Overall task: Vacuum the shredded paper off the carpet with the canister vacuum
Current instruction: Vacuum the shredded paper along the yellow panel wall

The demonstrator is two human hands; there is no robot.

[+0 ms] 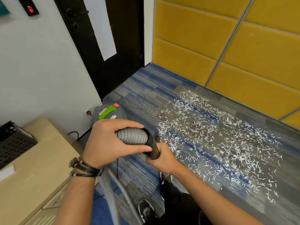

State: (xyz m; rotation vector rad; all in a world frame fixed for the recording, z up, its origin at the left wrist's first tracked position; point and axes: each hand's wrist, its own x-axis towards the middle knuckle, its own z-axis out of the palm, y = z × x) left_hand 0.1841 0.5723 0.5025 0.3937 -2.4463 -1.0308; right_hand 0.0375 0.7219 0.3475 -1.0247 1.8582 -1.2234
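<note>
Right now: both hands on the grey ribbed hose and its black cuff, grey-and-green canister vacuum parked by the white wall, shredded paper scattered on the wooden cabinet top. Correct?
One error. The white shredded paper lies on the blue-grey striped carpet, not the cabinet top; the head view shows it. The rest holds: left hand around the grey ribbed hose, right hand on the black cuff, grey-and-green canister vacuum by the white wall.
</note>
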